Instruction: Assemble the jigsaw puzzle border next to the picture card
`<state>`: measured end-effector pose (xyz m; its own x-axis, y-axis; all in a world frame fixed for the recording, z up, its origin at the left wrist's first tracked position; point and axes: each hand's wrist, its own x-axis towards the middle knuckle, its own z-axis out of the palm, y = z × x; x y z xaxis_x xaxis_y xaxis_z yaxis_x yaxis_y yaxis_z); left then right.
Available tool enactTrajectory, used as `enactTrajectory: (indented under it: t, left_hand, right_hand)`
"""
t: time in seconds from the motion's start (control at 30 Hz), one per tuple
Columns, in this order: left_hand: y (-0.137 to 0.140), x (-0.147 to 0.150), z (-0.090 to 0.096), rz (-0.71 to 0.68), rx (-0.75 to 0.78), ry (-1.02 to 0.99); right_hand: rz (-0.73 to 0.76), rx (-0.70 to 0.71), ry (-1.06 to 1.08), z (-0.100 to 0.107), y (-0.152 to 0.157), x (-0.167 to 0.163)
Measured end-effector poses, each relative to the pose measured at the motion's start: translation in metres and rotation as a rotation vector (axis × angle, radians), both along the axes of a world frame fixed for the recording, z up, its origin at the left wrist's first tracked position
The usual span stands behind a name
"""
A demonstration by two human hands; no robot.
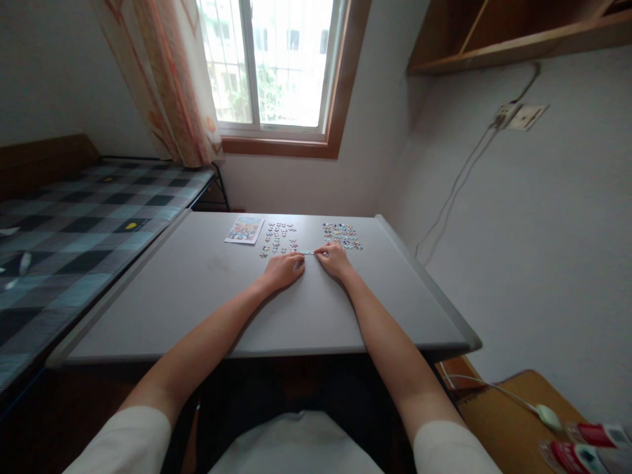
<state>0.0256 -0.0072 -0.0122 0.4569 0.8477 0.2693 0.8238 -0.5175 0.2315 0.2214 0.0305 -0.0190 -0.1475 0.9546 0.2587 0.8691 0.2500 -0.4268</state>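
A short joined strip of light-blue jigsaw puzzle pieces (308, 252) lies on the table between my two hands. My left hand (285, 270) rests on the tabletop with its fingers curled at the strip's left end. From the other side, my right hand (334, 259) pinches at the right end of the strip. Loose puzzle pieces (280, 237) are spread just beyond my left hand. A denser group of puzzle pieces (340, 232) lies behind my right hand. The coloured picture sheet (245, 230) lies flat to the left of the pieces.
The grey-white table (187, 289) has raised side edges. On the left stands a bed (108, 210) with a checked cover. A wooden shelf (474, 62) hangs at upper right. A low wooden stand (498, 421) at lower right bears a cable and red-labelled bottles (573, 454).
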Motion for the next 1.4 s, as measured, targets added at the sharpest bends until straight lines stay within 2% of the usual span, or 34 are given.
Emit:
enactTrajectory:
  t: [0.63, 0.83, 1.13, 1.4]
  left_hand:
    - [-0.001, 0.000, 0.003, 0.012, -0.036, -0.013]
    - [-0.001, 0.000, 0.003, 0.009, -0.029, -0.013]
    - [-0.003, 0.001, 0.006, 0.021, -0.057, -0.009]
    - [-0.001, -0.001, 0.004, -0.001, -0.042, -0.010]
  right_hand:
    - [0.019, 0.008, 0.013, 0.003, -0.006, -0.004]
    - [-0.061, 0.038, 0.063, 0.003, 0.000, 0.001]
    - [-0.089, 0.042, 0.150, 0.003, 0.005, 0.007]
    - [-0.256, 0.021, 0.247, 0.006, 0.008, 0.021]
